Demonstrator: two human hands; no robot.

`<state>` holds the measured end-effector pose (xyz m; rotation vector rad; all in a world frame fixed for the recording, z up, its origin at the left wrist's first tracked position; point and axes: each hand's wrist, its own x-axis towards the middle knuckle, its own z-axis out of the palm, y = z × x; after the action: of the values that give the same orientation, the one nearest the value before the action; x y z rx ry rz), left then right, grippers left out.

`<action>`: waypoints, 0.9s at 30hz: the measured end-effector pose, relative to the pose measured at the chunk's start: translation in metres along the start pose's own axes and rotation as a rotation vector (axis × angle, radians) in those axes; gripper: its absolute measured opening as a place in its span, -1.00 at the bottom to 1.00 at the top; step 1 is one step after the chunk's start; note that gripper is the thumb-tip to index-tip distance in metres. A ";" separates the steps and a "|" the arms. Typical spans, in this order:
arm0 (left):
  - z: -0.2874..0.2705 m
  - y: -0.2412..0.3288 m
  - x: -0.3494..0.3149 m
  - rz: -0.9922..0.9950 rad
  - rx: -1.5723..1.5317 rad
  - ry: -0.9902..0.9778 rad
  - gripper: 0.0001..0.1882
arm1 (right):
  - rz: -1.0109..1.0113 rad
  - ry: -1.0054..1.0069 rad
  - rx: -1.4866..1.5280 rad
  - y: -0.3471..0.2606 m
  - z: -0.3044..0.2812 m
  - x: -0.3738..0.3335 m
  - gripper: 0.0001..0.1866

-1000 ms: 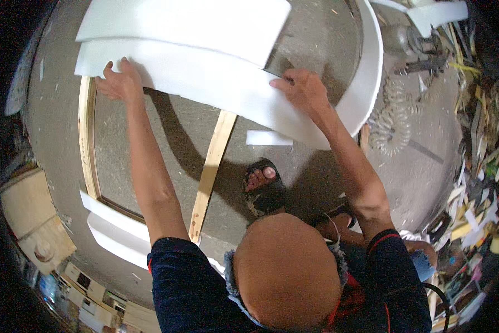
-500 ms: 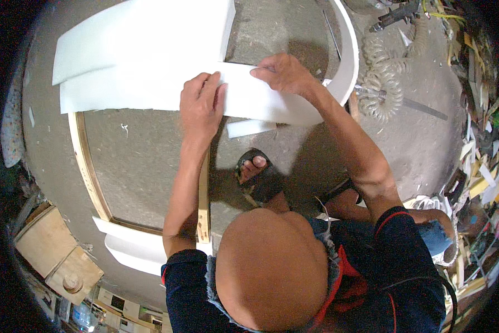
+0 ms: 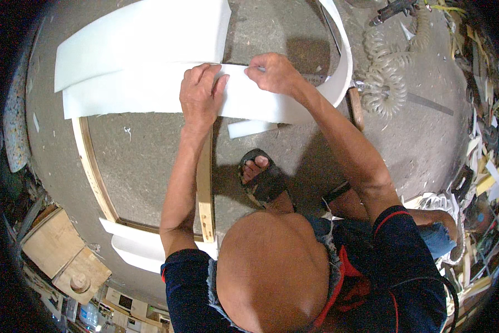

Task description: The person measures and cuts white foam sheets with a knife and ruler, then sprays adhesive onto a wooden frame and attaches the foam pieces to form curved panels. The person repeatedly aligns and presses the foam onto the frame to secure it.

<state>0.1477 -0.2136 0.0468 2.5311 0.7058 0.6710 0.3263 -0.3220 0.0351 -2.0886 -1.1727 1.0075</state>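
A long white foam strip lies across a wooden frame, and its right part bends up and away in a tall curve. My left hand rests on the strip, fingers curled at its far edge and thumb on the white face. To the right, my right hand pinches the same far edge between thumb and bent fingers. A short stretch of strip shows between the two hands. What lies under the fingertips is hidden. Behind the strip's left part sits a larger white foam sheet, overlapping it.
A small white offcut lies just nearer than the strip. A coiled clear air hose and a dark air tool are on the floor at right. Scraps pile along the right rim; wooden boxes stand at lower left.
My right hand has shifted slightly left, closer to my left hand, still at the strip's far edge. My left hand has barely moved. The whole view has tilted a little.
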 end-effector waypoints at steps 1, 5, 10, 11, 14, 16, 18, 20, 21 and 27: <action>-0.005 0.004 0.005 0.034 0.019 -0.001 -0.68 | -0.070 0.019 0.055 -0.004 -0.005 -0.004 -0.72; -0.031 0.030 0.019 0.222 -0.033 -0.055 -0.70 | -0.182 -0.041 0.211 -0.020 -0.026 -0.030 -0.79; -0.066 0.045 0.045 0.252 -0.116 -0.318 -0.72 | -0.485 0.047 0.154 -0.045 -0.035 -0.049 -0.85; -0.071 0.044 0.051 0.231 -0.137 -0.396 -0.73 | -0.493 0.050 0.160 -0.049 -0.036 -0.051 -0.86; -0.087 0.039 0.063 0.131 -0.264 -0.617 -0.76 | -0.538 0.089 0.186 -0.058 -0.034 -0.053 -0.87; -0.094 0.038 0.066 0.045 -0.332 -0.660 -0.76 | -0.556 0.106 0.189 -0.060 -0.033 -0.054 -0.88; -0.099 0.038 0.068 -0.027 -0.368 -0.711 -0.78 | -0.561 0.110 0.170 -0.060 -0.032 -0.055 -0.87; -0.103 0.040 0.067 -0.086 -0.375 -0.776 -0.80 | -0.503 0.064 0.168 -0.061 -0.033 -0.059 -0.82; -0.106 0.041 0.066 -0.087 -0.339 -0.775 -0.80 | -0.473 0.044 0.164 -0.061 -0.036 -0.062 -0.79; -0.158 0.053 0.042 -0.056 -0.089 -0.620 -0.83 | -0.378 -0.298 -0.198 -0.034 -0.087 -0.076 -0.44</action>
<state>0.1115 -0.1895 0.2132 2.4215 0.5014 -0.1123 0.3549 -0.3798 0.1366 -1.7943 -1.8022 1.0752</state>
